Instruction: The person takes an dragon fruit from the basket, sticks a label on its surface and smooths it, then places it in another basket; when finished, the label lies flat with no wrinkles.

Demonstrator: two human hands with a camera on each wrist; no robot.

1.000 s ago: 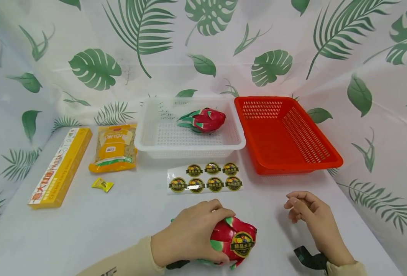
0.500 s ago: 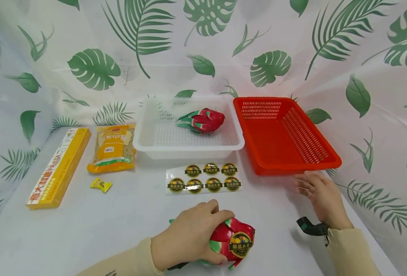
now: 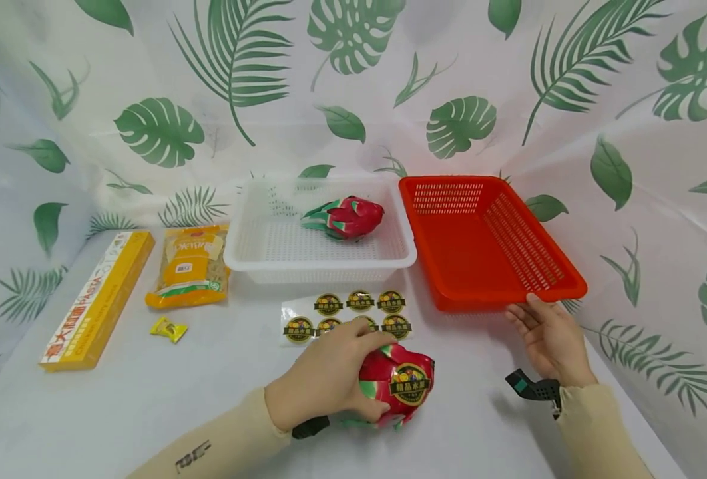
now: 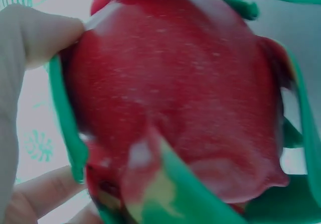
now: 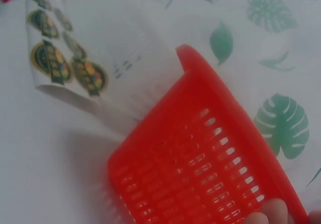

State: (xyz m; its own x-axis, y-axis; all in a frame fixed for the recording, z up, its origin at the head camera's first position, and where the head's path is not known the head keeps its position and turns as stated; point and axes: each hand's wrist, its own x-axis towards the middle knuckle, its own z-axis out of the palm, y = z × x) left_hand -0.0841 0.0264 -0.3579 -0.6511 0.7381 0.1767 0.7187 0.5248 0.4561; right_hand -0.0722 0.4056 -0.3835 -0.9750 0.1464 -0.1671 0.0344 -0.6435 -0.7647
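- Head: step in hand looks like holding a labelled fruit while handling a basket; next move is probably calling for a firm left grip and a lift toward the right hand, over the rim.
- Head: left hand (image 3: 323, 379) is gripping the dragon fruit (image 3: 382, 366), round label (image 3: 410, 386) showing; right hand (image 3: 551, 339) is pinching the red basket (image 3: 485, 299) by its near rim, narrow hold.
- Head: fruit is sitting between the hands, inside the left grip, well apart from the right; can't tell if it's touching the table. Sticker sheet (image 3: 296, 313) is lying just beyond the left hand.
- Left wrist: fruit is filling the view, digits touching its side.
- Right wrist: fingertips (image 5: 275, 214) are meeting the rim; no fruit in this grip.
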